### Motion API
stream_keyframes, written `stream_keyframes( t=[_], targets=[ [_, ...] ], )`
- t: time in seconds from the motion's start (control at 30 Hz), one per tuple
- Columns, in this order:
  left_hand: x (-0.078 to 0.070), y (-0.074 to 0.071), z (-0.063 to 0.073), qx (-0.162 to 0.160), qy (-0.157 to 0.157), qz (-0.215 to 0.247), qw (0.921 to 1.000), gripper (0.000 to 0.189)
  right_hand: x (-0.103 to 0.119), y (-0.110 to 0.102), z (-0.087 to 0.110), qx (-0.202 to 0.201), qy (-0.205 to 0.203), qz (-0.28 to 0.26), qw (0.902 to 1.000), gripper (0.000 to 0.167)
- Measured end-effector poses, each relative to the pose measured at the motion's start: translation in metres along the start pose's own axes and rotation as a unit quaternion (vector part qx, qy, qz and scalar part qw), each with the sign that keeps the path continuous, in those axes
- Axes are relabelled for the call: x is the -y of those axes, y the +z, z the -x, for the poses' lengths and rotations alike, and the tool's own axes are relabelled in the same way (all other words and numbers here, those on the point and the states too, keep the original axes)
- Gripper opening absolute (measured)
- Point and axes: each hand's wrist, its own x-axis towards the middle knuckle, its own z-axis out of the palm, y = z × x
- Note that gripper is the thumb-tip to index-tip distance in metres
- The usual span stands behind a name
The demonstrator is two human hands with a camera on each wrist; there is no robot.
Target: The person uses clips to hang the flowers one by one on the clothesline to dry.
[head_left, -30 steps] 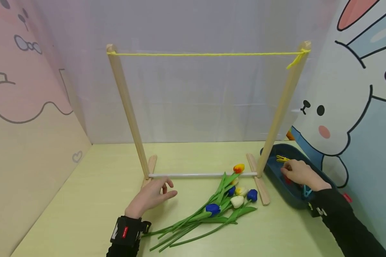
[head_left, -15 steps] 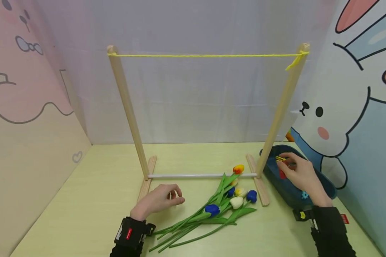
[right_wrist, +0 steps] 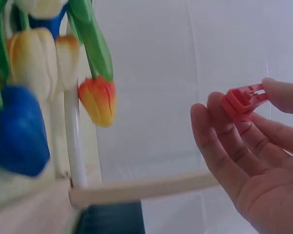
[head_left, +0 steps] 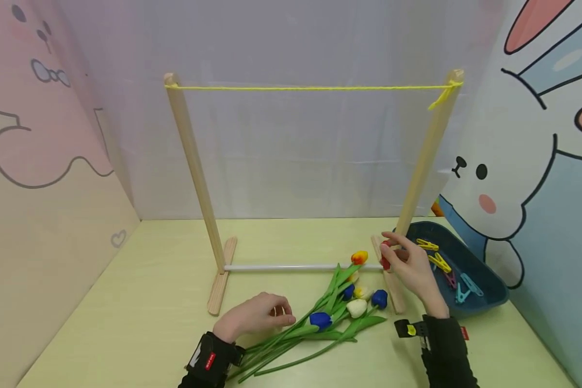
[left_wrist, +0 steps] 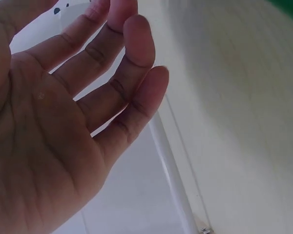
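Observation:
My right hand (head_left: 412,270) pinches a red clothespin (right_wrist: 241,101) between thumb and fingers, in front of the right post's foot. Loosely curled and holding nothing, my left hand (head_left: 259,317) hovers by the stems of the artificial tulips (head_left: 320,321); its bent fingers (left_wrist: 139,41) show in the left wrist view. The tulips lie in a bunch on the table, with blue, white, yellow and orange heads. To the right, a dark blue basin (head_left: 485,280) holds several clothespins, among them a yellow clothespin (head_left: 438,262) and a light blue clothespin (head_left: 468,286).
A wooden frame stands behind the tulips, with a left post (head_left: 191,167) and a right post (head_left: 429,156). A yellow string (head_left: 310,88) is stretched between their tops, and a white rod (head_left: 291,268) joins them low down. Printed walls rise on both sides.
My right hand has come out of the basin and moved left with the red clothespin. My left hand has shifted right and nearer, toward the stems.

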Motion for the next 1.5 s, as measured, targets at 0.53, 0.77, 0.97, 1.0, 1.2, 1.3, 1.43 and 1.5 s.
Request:
stream_keyframes(
  t=[0.53,0.77,0.97,1.0,1.2,1.3,1.43,1.5],
  targets=[
    [-0.005,-0.007,0.014,0.052,-0.026,0.014,0.9982,0.005,0.002,0.014,0.001,0.021,-0.006,-0.016,0.9996,0.032],
    [-0.007,-0.007,0.012,0.043,-0.018,0.005,0.9989,0.004,-0.001,0.010,0.002,0.030,0.008,-0.021,0.9993,0.034],
    [-0.008,-0.012,0.014,0.030,-0.015,-0.010,0.9994,0.005,-0.003,0.012,0.003,0.024,0.005,-0.038,0.9990,0.032],
    [-0.008,-0.013,0.014,0.027,-0.015,-0.013,0.9994,0.005,-0.003,0.013,0.003,0.022,0.001,-0.042,0.9989,0.031],
    [-0.003,-0.020,0.019,-0.023,-0.011,-0.050,0.9984,0.006,-0.002,0.018,0.005,-0.011,-0.020,-0.077,0.9968,0.027],
    [-0.002,-0.023,0.021,-0.078,0.001,-0.089,0.9930,0.007,-0.001,0.018,0.005,-0.040,-0.041,-0.107,0.9926,0.023],
    [-0.003,-0.024,0.022,-0.159,0.001,-0.141,0.9772,0.007,0.000,0.019,0.003,-0.077,-0.065,-0.146,0.9841,0.025],
    [-0.004,-0.024,0.022,-0.197,-0.005,-0.167,0.9661,0.006,0.002,0.018,0.003,-0.087,-0.064,-0.154,0.9821,0.025]
  ],
)
